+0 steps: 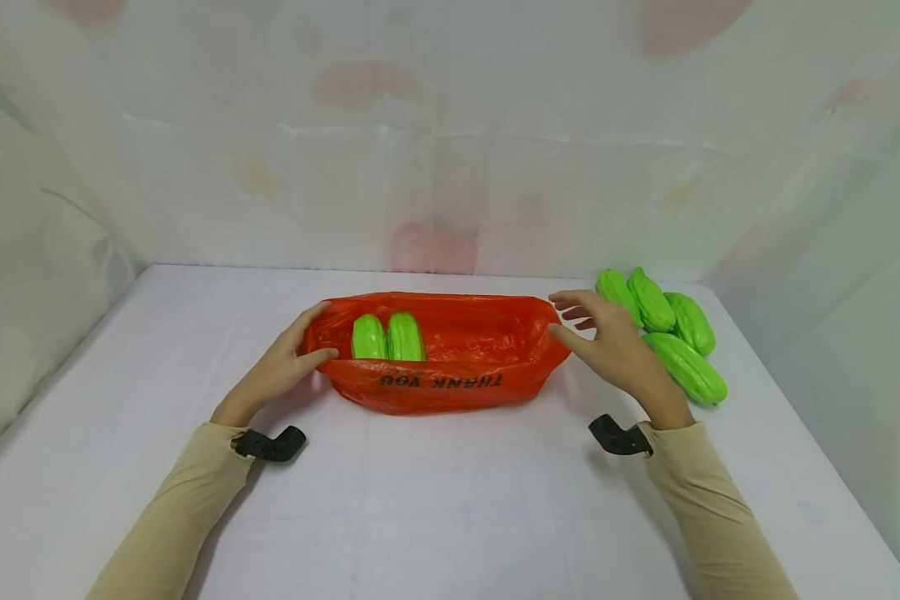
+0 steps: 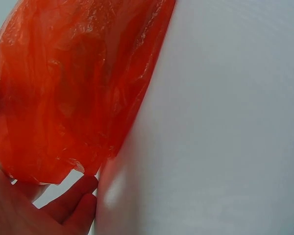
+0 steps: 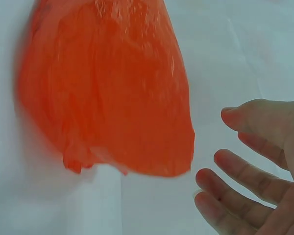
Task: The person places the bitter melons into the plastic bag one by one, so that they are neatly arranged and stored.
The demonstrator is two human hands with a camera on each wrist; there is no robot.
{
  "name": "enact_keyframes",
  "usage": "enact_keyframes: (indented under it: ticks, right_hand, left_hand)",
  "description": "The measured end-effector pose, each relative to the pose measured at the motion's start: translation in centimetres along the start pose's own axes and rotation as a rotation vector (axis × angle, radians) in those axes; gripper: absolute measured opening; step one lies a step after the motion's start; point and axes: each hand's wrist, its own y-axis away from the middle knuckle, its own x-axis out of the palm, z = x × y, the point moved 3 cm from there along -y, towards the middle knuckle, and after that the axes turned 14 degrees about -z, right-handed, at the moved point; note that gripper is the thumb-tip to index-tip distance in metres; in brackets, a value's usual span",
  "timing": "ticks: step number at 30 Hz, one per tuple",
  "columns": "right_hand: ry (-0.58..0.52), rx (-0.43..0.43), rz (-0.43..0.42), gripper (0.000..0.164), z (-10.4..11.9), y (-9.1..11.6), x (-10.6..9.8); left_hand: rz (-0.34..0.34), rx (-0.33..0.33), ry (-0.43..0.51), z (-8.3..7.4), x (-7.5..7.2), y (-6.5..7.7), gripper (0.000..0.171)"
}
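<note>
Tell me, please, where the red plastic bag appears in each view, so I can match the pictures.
Head: the red plastic bag lies just below centre, between the left hand and the right hand.
Left wrist: upper left, with the left hand at the bottom-left corner.
Right wrist: upper left to centre, left of the right hand.
Shared landmark: the white tabletop.

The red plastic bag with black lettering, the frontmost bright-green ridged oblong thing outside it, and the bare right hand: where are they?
Red bag (image 1: 441, 399): head view, front wall.
Green oblong thing (image 1: 686, 368): head view, middle of its top.
Right hand (image 1: 617, 346): head view, its back.
</note>
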Motion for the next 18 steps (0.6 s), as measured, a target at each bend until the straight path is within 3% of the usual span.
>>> enact_keyframes:
  ticks: [8, 18]
  right_hand:
    - [0.030, -0.027, -0.066, 0.039, -0.9, 0.5, -1.2]
    - [0.098, -0.048, -0.073, 0.040, -2.5, 1.7, -1.9]
  left_hand:
    - [0.009, -0.015, -0.005, 0.1, 0.1, -0.1, 0.075]
    - [0.011, -0.017, -0.016, 0.3, 0.1, -0.1, 0.075]
